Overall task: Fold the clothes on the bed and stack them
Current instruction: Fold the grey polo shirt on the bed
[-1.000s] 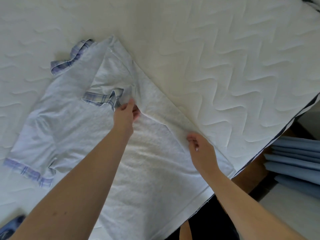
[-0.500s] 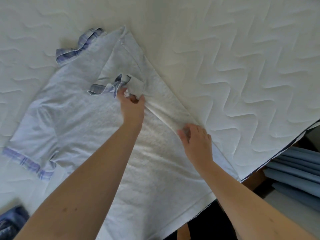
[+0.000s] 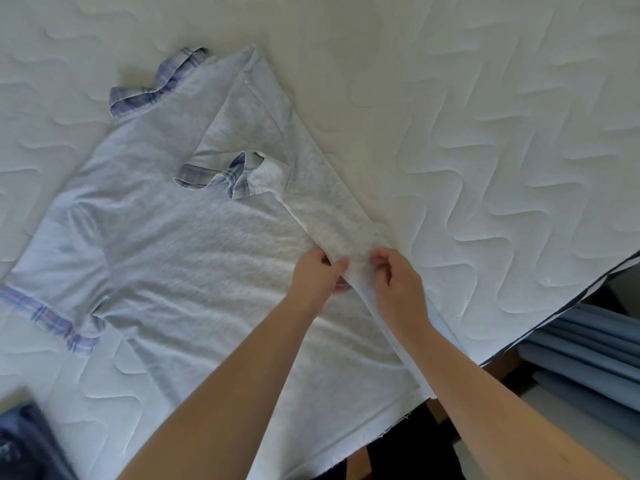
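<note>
A pale grey T-shirt (image 3: 180, 258) with blue plaid trim lies spread flat on the white quilted bed (image 3: 485, 116), its body running from the collar at the upper left down toward the near edge of the mattress. The plaid collar (image 3: 159, 84) sits rumpled at the top of the shirt. One short sleeve with a plaid cuff (image 3: 45, 315) lies stretched out to the left side, flat on the mattress. The other sleeve is folded inward over the chest, and its plaid cuff (image 3: 221, 176) rests bunched near the middle of the shirt. The side of the shirt next to that sleeve is turned over onto the body, making a long folded strip that runs diagonally from the shoulder down to the hem. Both hands meet on this strip, roughly midway along it. The left hand (image 3: 317, 275) has its grip pinching the inner edge of the fold, thumb on top and fingers tucked under the cloth. The right hand (image 3: 398, 282) has its grip curled and pinching the outer edge of the same fold, just beside the left hand, with only the narrow band of cloth between them. Both bare forearms reach in from the bottom of the view. At the lower left corner a piece of dark blue fabric (image 3: 24, 445) lies on the mattress, well apart from the shirt. Beyond the right edge of the bed hang blue pleated folds of cloth (image 3: 588, 358).
</note>
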The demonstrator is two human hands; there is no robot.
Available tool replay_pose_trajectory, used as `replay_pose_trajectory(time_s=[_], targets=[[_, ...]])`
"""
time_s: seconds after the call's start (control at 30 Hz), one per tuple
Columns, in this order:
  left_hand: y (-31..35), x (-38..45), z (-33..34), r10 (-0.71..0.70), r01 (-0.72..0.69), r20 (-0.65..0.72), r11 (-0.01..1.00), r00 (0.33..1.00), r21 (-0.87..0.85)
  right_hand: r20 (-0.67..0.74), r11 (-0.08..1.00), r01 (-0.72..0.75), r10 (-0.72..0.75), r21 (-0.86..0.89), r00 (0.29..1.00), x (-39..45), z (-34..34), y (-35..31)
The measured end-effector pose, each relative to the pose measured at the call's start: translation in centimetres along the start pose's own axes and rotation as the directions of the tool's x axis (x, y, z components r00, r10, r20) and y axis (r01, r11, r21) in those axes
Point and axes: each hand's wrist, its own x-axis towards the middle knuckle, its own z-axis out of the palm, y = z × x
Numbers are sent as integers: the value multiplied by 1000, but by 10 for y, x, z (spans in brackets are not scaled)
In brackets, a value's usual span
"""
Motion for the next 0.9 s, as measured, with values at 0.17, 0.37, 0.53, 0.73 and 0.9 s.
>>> replay_pose_trajectory(time_s=[0.17,0.37,0.53,0.73,0.9], targets=[[-11,-2,-4,118,-90,-151,980,982,178,3,995,76,-75,-70,997,5,4,-8],[24,30,-53,130,-231,-405,950,905,-211,127,978,198,-188,-69,974,30,24,-39],[74,59,-116,-6,-349,-813,902,582,-256,208,966,251,-233,-62,950,65,47,-77],[131,87,-184,418,-200,-755,908,505,368,294,942,330,-302,-51,907,92,76,-113],[197,120,-168,604,-312,-127,566,787,763,320,941,333,-300,-54,899,95,85,-120]])
